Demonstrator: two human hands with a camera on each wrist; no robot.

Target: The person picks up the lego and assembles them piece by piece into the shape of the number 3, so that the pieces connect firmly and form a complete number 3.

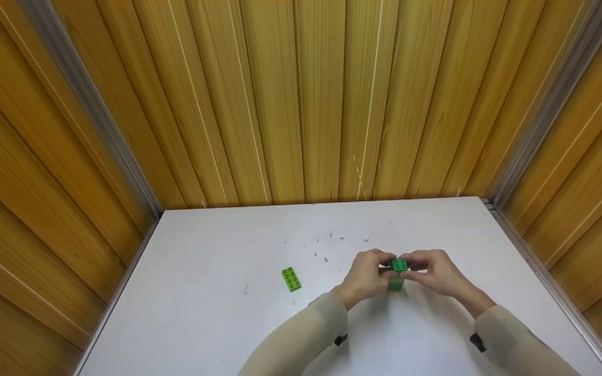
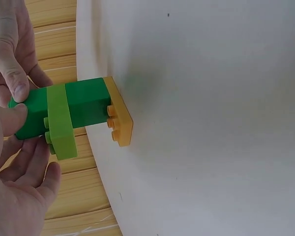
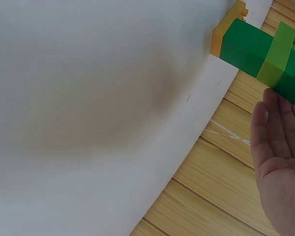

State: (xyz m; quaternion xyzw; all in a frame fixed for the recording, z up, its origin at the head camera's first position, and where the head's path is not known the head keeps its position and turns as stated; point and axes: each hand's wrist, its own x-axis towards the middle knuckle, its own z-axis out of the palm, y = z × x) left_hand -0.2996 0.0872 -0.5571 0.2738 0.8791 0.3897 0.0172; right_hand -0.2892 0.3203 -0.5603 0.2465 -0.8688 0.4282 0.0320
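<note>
Both hands hold the top of a stack of toy building bricks on the right half of the table. Its uppermost piece is a dark green brick (image 1: 400, 264) with studs on top. Below it, in the left wrist view, come a lime green brick (image 2: 62, 128) jutting to one side, another dark green brick (image 2: 87, 102) and an orange base brick (image 2: 121, 115). My left hand (image 1: 366, 277) pinches the top brick from the left, thumb against its side. From the right, my right hand (image 1: 437, 272) grips the same brick; its fingers extend beside the stack in the right wrist view.
A loose lime green brick (image 1: 291, 279) lies studs up on the white table (image 1: 201, 303), left of the hands. Small dark marks dot the tabletop. Wood-patterned panels (image 1: 316, 104) rise behind and on both sides, with grey metal posts at the corners.
</note>
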